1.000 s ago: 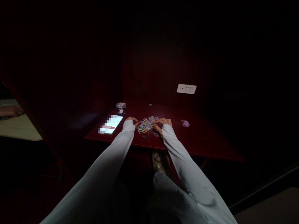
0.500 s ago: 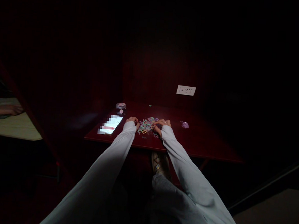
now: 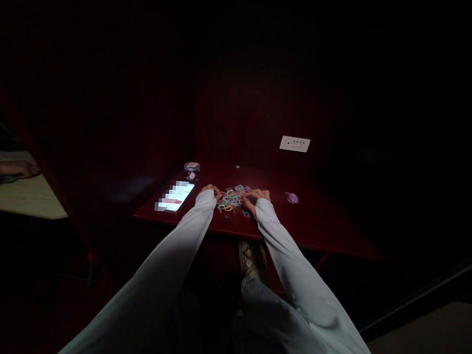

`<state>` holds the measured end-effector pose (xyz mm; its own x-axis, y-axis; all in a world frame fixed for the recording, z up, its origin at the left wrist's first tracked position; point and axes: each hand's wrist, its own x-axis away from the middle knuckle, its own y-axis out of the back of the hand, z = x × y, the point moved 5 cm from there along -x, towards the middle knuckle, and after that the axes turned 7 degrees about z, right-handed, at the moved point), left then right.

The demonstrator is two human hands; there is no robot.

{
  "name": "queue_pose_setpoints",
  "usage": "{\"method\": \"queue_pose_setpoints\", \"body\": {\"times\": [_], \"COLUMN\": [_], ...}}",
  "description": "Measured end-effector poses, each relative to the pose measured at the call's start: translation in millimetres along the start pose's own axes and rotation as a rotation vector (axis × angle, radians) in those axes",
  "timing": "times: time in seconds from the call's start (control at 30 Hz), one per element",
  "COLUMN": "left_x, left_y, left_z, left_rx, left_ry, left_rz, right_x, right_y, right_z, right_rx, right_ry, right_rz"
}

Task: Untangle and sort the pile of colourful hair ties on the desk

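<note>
A heap of small colourful loops lies on a dark red table. My left hand rests at the heap's left edge with its fingers curled; what it grips, if anything, is too small to see. My right hand sits at the heap's right edge, fingers bent down into the loops. Both arms wear pale long sleeves.
A lit phone lies left of my left hand, a small round jar behind it. A small purple cluster lies to the right, a white socket plate on the back wall. Another person's hand rests on a pale table at far left.
Both of my hands stay at the heap with only tiny finger shifts. The view has drifted slightly.
</note>
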<state>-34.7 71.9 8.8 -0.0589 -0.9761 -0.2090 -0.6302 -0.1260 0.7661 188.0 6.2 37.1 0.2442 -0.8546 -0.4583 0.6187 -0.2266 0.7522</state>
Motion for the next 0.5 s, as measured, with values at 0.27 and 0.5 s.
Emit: {"method": "queue_pose_setpoints", "body": {"times": [0.27,0.5], "left_x": [8.1,10.9], "left_y": [7.8,5.4], "left_z": [-3.8,-13.6], "left_rx": [0.340,0.661], "left_ry": [-0.065,-0.177], "left_rz": [-0.073,0.109], "right_x": [0.4,0.3], "right_y": [-0.5,-3.9], "right_z": [-0.9,12.0], "right_rx": [0.002,0.125], "right_ry": [-0.002,0.034], "right_rz": [-0.016,0.035]}}
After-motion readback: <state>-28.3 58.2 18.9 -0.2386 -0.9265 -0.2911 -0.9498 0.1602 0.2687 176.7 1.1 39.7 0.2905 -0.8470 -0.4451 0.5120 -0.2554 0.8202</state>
